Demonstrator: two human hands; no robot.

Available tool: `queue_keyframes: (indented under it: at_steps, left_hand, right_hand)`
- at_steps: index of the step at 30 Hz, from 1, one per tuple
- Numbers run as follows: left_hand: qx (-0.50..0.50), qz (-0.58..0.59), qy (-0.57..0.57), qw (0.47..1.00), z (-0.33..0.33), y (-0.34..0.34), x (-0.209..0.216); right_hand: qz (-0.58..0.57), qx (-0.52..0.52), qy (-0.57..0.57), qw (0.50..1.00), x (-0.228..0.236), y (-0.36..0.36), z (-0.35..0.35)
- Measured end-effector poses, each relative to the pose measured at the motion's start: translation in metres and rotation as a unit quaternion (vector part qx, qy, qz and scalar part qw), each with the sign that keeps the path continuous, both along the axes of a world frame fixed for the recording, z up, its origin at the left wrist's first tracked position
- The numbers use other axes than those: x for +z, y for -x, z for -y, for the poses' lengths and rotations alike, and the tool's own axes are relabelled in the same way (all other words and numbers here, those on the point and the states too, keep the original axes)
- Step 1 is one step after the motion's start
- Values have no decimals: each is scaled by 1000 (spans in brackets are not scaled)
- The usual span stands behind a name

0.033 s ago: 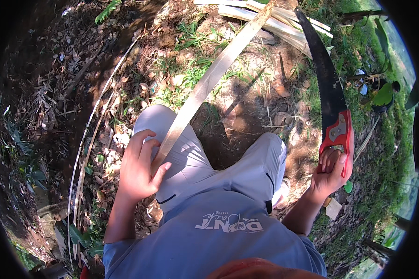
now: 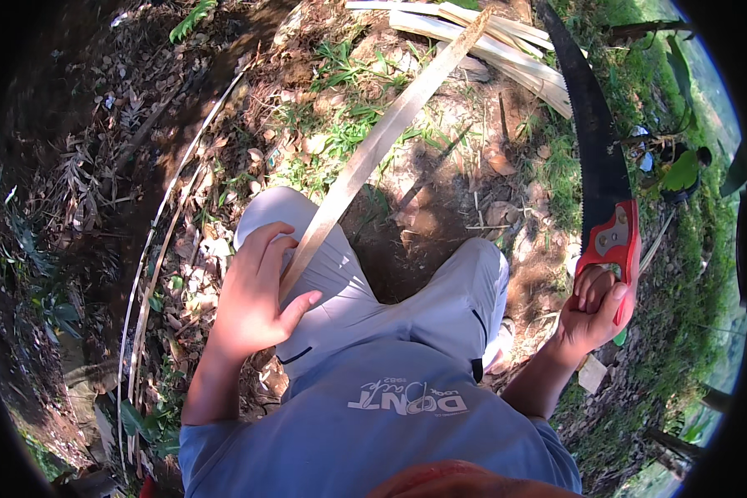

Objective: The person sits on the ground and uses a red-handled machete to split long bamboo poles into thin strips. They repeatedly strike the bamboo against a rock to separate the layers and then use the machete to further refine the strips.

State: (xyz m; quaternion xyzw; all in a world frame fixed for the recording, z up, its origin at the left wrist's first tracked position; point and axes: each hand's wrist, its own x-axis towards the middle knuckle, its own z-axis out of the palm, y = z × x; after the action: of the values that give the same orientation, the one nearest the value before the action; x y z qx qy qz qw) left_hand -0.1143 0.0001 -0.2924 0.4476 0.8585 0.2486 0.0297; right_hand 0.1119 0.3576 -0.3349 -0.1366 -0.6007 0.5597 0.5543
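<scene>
Possibly the pale strip (image 2: 367,156) could slip, the left hand (image 2: 253,292) being loosely spread, while the right hand (image 2: 588,315) grips the saw (image 2: 604,166).

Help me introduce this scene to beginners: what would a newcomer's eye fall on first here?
Probably the big curved saw, dark-bladed and red-handled, gripped in the right hand on the right side of the picture. Next comes the long pale strip slanting up from the left hand through the middle. Its far end overlaps a pile of pale split pieces on the ground at the top.
</scene>
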Motion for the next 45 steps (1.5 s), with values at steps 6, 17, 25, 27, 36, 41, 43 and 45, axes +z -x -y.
queue_keyframes:
  at_steps: [6,17,25,27,36,41,43,45]
  left_hand:
    - [17,278,56,959,-96,69,-2]
    - [69,168,-100,978,-123,76,-33]
    - [61,177,-139,972,-126,106,-63]
    - [71,156,-188,967,-133,124,-74]
    - [179,204,-47,961,-131,178,-96]
    - [218,199,-56,954,-102,182,-95]
    - [227,189,-90,951,-100,179,-102]
    - [220,147,-55,963,-105,182,-105]
  right_hand:
    - [-68,72,-105,990,64,46,29]
    - [121,192,-228,947,18,154,63]
    - [175,249,-267,915,-6,191,48]
    - [223,287,-223,904,-12,200,43]
    - [205,347,-98,910,-43,272,68]
    - [189,366,-27,911,-40,295,82]
    - [182,317,-66,928,-33,295,91]
    - [169,328,3,930,-28,290,90]
